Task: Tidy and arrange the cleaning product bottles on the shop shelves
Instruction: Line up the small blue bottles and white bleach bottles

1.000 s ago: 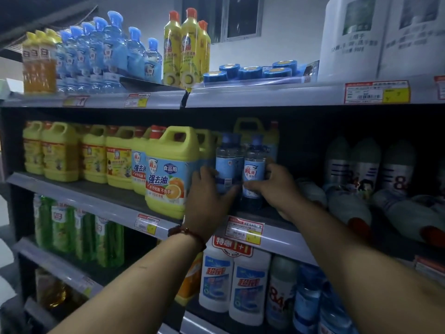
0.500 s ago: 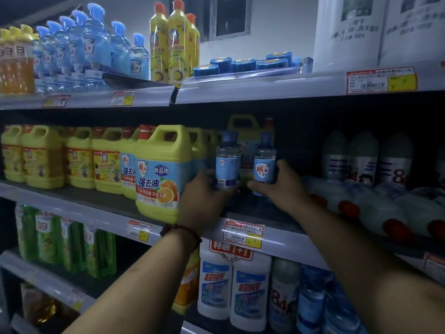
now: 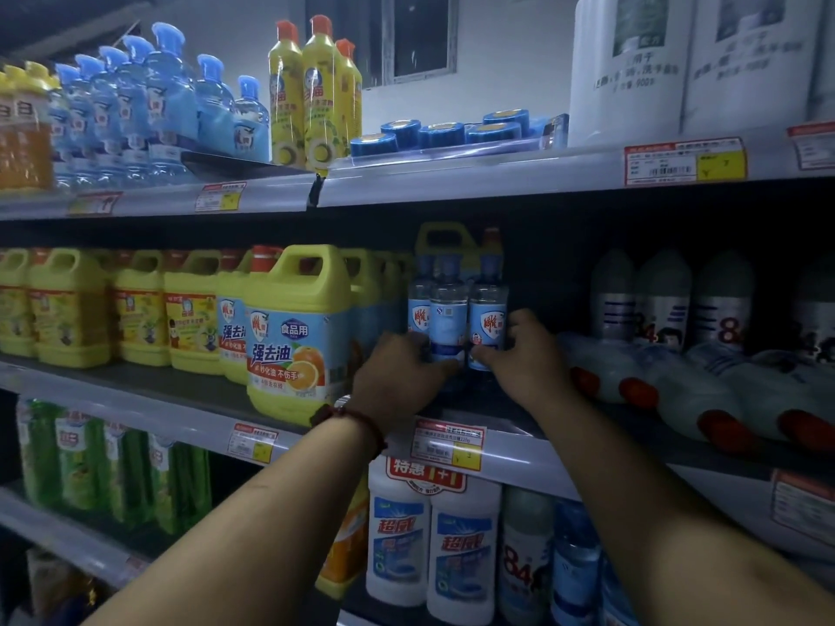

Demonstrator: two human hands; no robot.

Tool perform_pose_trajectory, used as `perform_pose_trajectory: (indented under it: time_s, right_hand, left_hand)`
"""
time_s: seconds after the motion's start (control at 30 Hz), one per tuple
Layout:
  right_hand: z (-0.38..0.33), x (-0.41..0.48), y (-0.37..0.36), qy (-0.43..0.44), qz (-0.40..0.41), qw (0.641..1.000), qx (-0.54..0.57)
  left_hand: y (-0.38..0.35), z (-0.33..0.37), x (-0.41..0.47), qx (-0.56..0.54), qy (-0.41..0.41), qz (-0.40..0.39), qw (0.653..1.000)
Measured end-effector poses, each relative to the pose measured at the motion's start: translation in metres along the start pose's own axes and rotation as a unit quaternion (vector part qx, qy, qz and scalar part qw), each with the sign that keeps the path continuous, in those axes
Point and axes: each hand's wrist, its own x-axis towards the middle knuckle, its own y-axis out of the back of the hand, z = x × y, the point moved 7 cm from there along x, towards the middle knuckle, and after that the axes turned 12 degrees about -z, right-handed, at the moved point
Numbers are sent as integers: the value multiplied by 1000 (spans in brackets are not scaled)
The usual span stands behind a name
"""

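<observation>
Yellow jug (image 3: 296,332) stands just left of left hand (image 3: 397,377), on middle shelf (image 3: 180,395). Left hand, red bracelet (image 3: 357,420) at wrist, wraps fingers around base of middle small bottle (image 3: 447,318). Right hand (image 3: 526,359) just beside, thumb and fingers pinching right small bottle (image 3: 488,318). Both bottles upright, touching, on same shelf. Toppled white bottles (image 3: 641,381) lie right of right hand.

Three small clear bottles (image 3: 456,309) — blue caps, blue-white labels — stand upright, touching, near the middle shelf's (image 3: 519,449) front edge.
</observation>
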Motion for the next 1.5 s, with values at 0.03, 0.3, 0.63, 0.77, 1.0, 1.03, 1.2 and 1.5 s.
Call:
perform_pose_trajectory:
  time_s: [0.03,0.3,0.63,0.77,1.0,1.03,1.2,1.5]
  right_hand:
    - [1,0,0,-1,-3,1000,0]
    - [-1,-2,0,-4,-6,1000,-24]
    - [-6,-4,2,18,17,999,-37]
    - [-8,-6,5,25,27,998,-60]
    - [-15,-11,5,29,41,994,-101]
    - [-16,-10,5,27,42,993,-107]
    - [-16,-8,3,22,51,987,-148]
    - [-20,9,10,-43,36,963,-265]
  left_hand:
    - [-2,2,6,-1,7,-3,1000]
    - [-8,-7,15,-11,47,55,997]
    - [-2,-23,7,-32,20,101,994]
    - [-5,-17,7,-9,11,84,996]
    - [0,-6,16,65,41,59,995]
    - [2,-5,20,78,39,42,995]
    - [2,-12,30,77,37,18,996]
    - [6,-23,27,61,54,96,992]
